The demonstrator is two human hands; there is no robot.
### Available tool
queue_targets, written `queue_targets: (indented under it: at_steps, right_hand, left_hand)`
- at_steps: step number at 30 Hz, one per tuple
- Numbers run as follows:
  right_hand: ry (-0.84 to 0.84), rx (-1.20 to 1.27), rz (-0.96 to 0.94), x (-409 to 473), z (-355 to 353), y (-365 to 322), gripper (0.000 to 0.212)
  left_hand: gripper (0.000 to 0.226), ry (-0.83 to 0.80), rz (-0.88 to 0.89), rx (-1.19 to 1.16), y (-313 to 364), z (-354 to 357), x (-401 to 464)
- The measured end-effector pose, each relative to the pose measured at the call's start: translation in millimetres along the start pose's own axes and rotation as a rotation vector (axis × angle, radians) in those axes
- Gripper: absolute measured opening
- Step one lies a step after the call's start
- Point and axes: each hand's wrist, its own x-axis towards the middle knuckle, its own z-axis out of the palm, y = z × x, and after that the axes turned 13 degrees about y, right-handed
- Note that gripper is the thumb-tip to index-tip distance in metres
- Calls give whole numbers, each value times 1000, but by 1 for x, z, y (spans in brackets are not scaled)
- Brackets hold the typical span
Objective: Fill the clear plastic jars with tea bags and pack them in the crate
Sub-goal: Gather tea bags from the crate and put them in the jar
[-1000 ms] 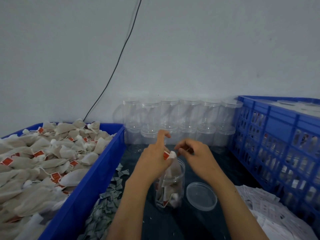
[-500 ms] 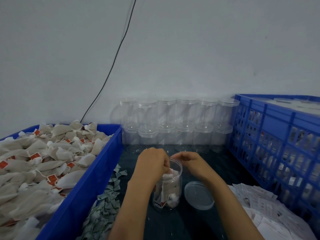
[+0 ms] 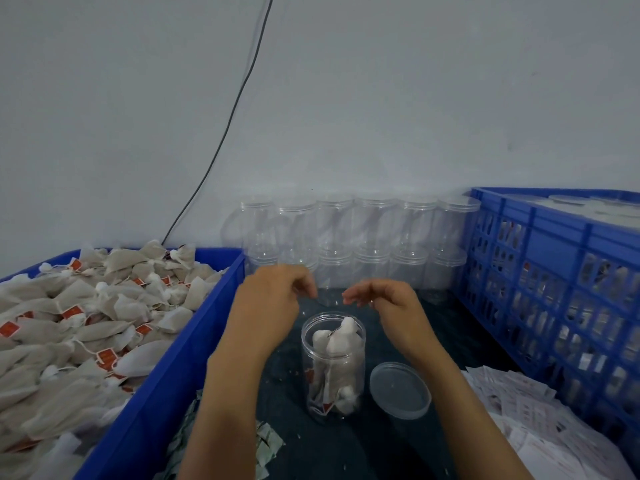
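Head view: hovering with both hands just above the open jar (image 3: 333, 365), left hand (image 3: 268, 306) and right hand (image 3: 388, 303) loosely curled, fingers relaxed and apart, gripping nothing. Standing upright just below and between the fingertips, that jar, partly filled with tea bags (image 3: 337, 344), the topmost one poking up to the rim. Probably handling as light, thin, slick plastic, so likely tipping easily; best gripping round the wall below the rim, not by the mouth. Bags looking soft and compressible, needing pinching by the body rather than the string. Lying flat just right of the jar, below the right fingers, its lid (image 3: 400, 389), not yet fitted. Heaping with loose tea bags, the blue bin (image 3: 162, 382) left of the left fingers. Stacking beyond the fingertips, empty capped jars (image 3: 374, 237) against the wall. Holding what look like packed jars, the blue crate (image 3: 554, 271) right of the right fingers.
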Motion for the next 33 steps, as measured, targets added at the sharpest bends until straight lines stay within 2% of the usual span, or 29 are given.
queue_targets:
  at_steps: [3,6,9,14,17,19,22,25,28,31,33]
  right_hand:
    - [-151,-320,-234,-3,0,-17,48]
    - [-262,-590,-355,-7,4,-26,44]
    - [-371,-701,-331,-12,10,-31,43]
    - [-530,-873,-316,-17,26,-30,39]
    - [-648,-901,-224,-10,33,-31,42]
    - [-653,-834,-190,-7,32,-33,41]
    - [-459,-477,-70,-9,18,-33,44]
    - [-94,-48,-10,-21,0,-27,46]
    - [226,220,126,-37,-10,-9,40]
    - [296,267,277,-54,-12,13,42]
    - [295,265,355,-64,-9,25,44]
  left_hand:
    - [41,46,-72,27,-11,0,-1]
    - [39,39,-127,29,-19,3,-4]
    - [37,19,-172,36,-25,4,-9]
    - [38,-111,-238,130,-42,2,-24]
    - [35,-172,-286,146,-56,0,-39]
    - [33,-211,-326,118,-66,1,-50]
    - [29,-217,-411,34,-80,4,-67]
    - [32,-218,-449,38,-91,8,-83]
    - [35,-257,-456,87,-96,12,-92]
    - [27,-327,-437,121,-97,15,-97]
    - [35,-352,-433,134,-98,17,-99]
